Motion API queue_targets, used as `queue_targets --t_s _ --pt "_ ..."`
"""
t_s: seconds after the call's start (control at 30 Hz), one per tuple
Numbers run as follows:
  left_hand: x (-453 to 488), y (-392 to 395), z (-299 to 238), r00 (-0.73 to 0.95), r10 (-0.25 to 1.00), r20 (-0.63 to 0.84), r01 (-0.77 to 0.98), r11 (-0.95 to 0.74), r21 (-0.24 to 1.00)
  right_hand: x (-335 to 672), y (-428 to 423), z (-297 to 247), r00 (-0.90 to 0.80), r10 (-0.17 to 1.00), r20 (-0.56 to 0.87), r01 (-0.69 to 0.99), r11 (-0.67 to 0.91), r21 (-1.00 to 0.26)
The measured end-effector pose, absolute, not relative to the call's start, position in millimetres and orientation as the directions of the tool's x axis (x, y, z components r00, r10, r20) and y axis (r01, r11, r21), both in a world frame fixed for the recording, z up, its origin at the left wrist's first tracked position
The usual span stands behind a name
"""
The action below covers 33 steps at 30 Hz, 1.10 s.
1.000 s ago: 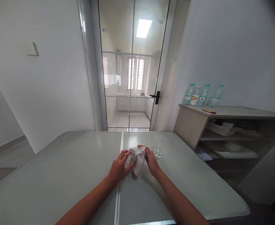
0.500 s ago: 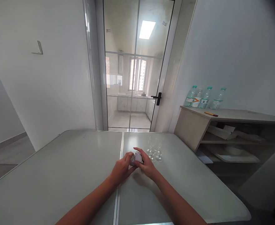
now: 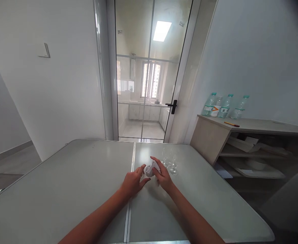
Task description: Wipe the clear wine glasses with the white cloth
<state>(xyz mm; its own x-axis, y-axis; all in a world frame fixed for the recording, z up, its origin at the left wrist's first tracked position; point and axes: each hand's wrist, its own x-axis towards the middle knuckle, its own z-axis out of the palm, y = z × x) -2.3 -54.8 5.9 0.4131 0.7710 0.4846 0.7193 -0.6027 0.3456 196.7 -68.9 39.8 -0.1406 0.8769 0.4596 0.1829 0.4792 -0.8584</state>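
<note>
Low over the table, my left hand grips a small clear glass, its bowl turned toward my right hand. Only part of the glass shows, since fingers and cloth cover the rest. A white cloth is bunched in my right hand and pressed against the glass's bowl. Just beyond the right hand, several clear stemmed glasses stand together on the grey-green table, partly hidden by that hand.
A metal seam divides the table lengthwise. At the right stands a wooden shelf unit carrying plastic bottles and an orange pen-like item. A glass door rises behind the table's far edge.
My right hand has shifted slightly right with the cloth, and more of the cloth shows. My left fingers have loosened a little around the glass. The view has tilted slightly.
</note>
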Motion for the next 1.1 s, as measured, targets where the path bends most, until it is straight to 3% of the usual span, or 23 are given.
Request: queue_targets --t_s 0.13,0.27,0.4,0.57,0.7,0.93,1.03,1.1 --pt "-3.3 -60.2 10.2 0.441 0.767 0.467 0.599 -0.639 0.484 199.4 -73.3 44.0 -0.233 0.863 0.448 0.168 0.490 -0.856" --pt "-3.8 -60.3 13.9 0.423 0.778 0.463 0.547 -0.627 0.554 197.1 -76.9 45.4 -0.114 0.911 0.396 0.052 0.404 -0.913" --pt "-7.3 -55.0 9.0 0.367 0.776 0.513 0.601 -0.618 0.506 194.1 -76.5 44.5 -0.082 0.918 0.387 0.108 0.395 -0.913" --pt "-9.1 -52.0 -1.9 0.398 0.705 0.587 0.672 -0.660 0.338 190.2 -74.5 46.1 -0.223 0.902 0.370 0.228 0.418 -0.880" --pt "-6.8 -54.9 -0.6 0.420 0.710 0.566 0.676 -0.661 0.327 191.5 -76.5 53.6 -0.293 0.899 0.325 0.167 0.383 -0.909" --pt "2.6 -58.5 13.4 0.362 0.830 0.425 0.478 -0.556 0.679 196.4 -74.5 55.8 -0.216 0.939 0.269 0.059 0.287 -0.956" --pt "4.7 -58.3 20.1 0.338 0.899 0.278 0.312 -0.386 0.868 198.4 -71.3 52.2 -0.178 0.933 0.312 0.061 0.327 -0.943" --pt "3.0 -58.4 26.7 0.415 0.902 0.118 0.180 -0.208 0.961 199.6 -70.2 50.0 -0.159 0.920 0.358 0.078 0.373 -0.924"
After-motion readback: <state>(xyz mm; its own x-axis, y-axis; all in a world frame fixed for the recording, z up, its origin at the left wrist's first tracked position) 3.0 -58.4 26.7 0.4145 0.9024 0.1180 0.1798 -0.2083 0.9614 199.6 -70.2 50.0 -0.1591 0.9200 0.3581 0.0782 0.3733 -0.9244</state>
